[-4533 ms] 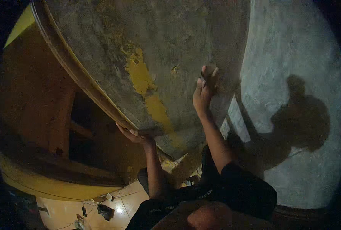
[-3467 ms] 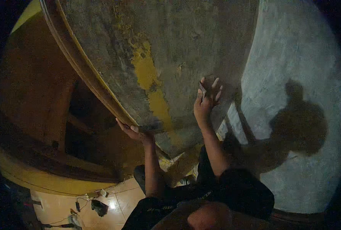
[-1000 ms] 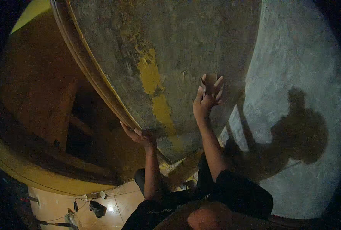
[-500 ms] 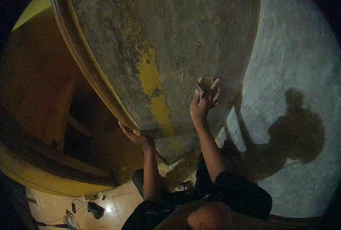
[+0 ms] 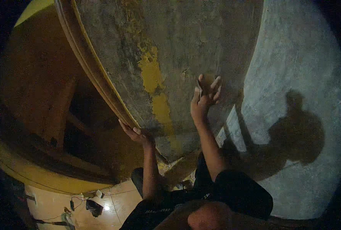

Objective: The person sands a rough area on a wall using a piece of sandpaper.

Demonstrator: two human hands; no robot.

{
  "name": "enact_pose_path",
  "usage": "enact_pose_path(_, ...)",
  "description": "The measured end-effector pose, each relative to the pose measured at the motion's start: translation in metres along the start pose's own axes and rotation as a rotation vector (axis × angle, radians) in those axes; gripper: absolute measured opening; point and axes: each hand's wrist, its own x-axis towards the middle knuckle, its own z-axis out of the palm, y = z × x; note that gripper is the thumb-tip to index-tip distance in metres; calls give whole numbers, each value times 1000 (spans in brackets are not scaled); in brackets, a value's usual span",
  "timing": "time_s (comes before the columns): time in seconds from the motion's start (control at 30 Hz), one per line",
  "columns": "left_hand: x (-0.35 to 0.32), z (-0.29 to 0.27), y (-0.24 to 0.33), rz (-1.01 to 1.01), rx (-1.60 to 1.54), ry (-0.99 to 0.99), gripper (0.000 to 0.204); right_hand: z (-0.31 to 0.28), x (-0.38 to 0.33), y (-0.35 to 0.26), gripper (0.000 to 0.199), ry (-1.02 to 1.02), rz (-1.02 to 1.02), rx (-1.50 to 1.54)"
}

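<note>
A large grey-brown panel (image 5: 201,46), worn and curved by the lens, fills the middle of the head view. A ragged strip of yellow paint (image 5: 152,74) runs down it. My left hand (image 5: 135,133) grips its left moulded edge (image 5: 97,86) near the lower end, fingers on the outer side and thumb toward the face. Against the panel's right part, my right hand (image 5: 206,99) holds a brown folded sheet that looks like sandpaper (image 5: 208,81) between spread fingers and thumb.
A blue-grey wall (image 5: 297,53) with my shadow on it stands at right. At left is a dark brown hollow structure (image 5: 36,76) with a yellow lower rim (image 5: 43,182). A black bag (image 5: 94,208) and cords lie on the tiled floor (image 5: 120,203).
My right hand and the sheet have shifted slightly against the panel, and its fingers have changed position a little. The left hand keeps its place on the edge.
</note>
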Motion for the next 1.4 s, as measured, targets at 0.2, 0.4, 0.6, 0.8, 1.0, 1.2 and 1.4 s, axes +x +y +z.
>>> enact_pose_path(0.2,-1,2,-11,48,-4,28,74,8,-15,8,39,-16,66,51)
enact_pose_path(0.4,-1,2,-3,39,53,0,74,5,12,6,39,-6,31,9)
enact_pose_path(0.6,0,0,-5,45,27,-27,74,-1,-59,18,43,-183,20,-139)
enact_pose_path(0.8,0,1,5,28,10,-28,72,5,-37,5,38,-67,36,36)
enact_pose_path(1.0,1,0,-8,53,22,1,72,7,5,-8,39,19,-13,72)
enact_pose_path(1.2,-2,5,-3,34,56,26,73,8,-9,0,40,9,-82,91)
enact_pose_path(1.4,1,1,4,-1,-6,10,74,10,-14,-8,40,-45,-8,90)
